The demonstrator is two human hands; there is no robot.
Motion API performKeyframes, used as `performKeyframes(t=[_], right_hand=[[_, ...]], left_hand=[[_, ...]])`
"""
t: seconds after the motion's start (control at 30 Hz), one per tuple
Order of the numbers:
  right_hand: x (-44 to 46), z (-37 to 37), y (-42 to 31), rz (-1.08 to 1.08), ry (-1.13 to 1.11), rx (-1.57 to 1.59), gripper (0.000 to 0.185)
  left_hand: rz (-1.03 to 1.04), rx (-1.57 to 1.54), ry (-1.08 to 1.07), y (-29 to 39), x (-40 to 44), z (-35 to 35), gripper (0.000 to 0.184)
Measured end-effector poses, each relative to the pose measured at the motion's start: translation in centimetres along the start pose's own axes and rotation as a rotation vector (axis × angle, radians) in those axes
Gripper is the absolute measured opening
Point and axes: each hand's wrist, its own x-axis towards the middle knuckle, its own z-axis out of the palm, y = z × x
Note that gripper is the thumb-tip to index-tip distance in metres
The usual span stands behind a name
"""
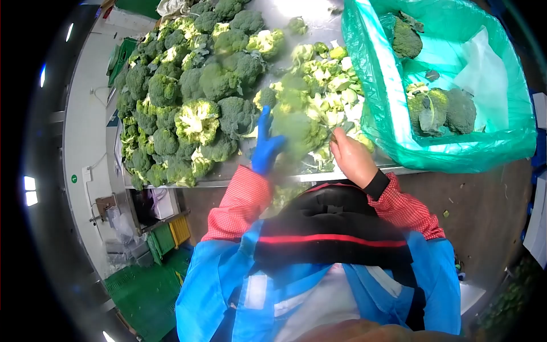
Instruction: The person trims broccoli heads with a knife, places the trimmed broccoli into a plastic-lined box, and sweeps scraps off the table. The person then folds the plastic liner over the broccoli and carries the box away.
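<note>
My left hand point(266, 145), in a blue glove, is over the front of the metal table, fingers stretched out and thumb apart. A small broccoli floret point(265, 97) lies just beyond its fingertips. My right hand point(354, 158), bare, is closed in a pinch above the cut pieces; something thin and dark seems to be at its fingertips, too small to name. Between and beyond the hands, a heap of pale green broccoli stalk pieces point(336, 85) is spread out. A blurred green patch covers part of this area, hiding detail near the left hand.
Many broccoli heads point(196, 82) are piled on the left of the metal table point(285, 10). At the right stands a crate lined with a green plastic bag point(393, 108), holding several broccoli heads point(460, 111). Green crates point(145, 290) are on the floor at lower left.
</note>
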Motion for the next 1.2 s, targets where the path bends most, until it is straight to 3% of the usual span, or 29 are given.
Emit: performKeyframes(t=[0.03,0.07,0.13,0.37,0.7,0.8,0.9,1.0,1.17,1.2], right_hand=[[-0.1,0.3,0.0,-0.005,0.002,-0.001,0.018],[-0.1,0.3,-0.1,0.022,-0.009,0.003,0.018],[-0.3,0.1,-0.2,0.043,-0.010,0.033,0.017],[-1.2,-0.1,-0.4,-0.005,-0.103,0.081,0.016],[1.0,1.7,-0.9,0.003,-0.024,-0.146,0.012],[1.6,1.6,-0.8,0.042,-0.118,-0.172,0.011],[2.1,1.2,-0.6,0.051,-0.171,-0.167,0.013],[3.7,2.3,1.2,0.023,-0.174,-0.228,0.013],[4.1,1.7,0.0,0.045,-0.258,-0.303,0.014],[4.0,1.7,0.0,0.049,-0.259,-0.304,0.014]], left_hand=[[0.073,0.204,0.061,0.3,-0.2,1.2,0.089],[0.122,0.214,0.067,0.8,-0.7,2.7,0.094],[-0.004,-0.033,0.054,3.3,-1.3,4.9,0.097],[0.013,0.028,0.060,1.3,-0.8,2.4,0.105],[0.150,0.119,0.118,0.0,-0.8,3.3,0.105],[0.184,0.167,0.141,-0.4,-0.6,3.5,0.106],[0.086,0.013,0.098,0.3,-0.7,4.0,0.107],[0.171,0.146,0.158,-0.3,-0.2,4.4,0.107],[0.116,0.156,0.165,1.3,-0.3,3.8,0.102],[0.166,0.287,0.201,0.8,-0.2,3.9,0.103]])
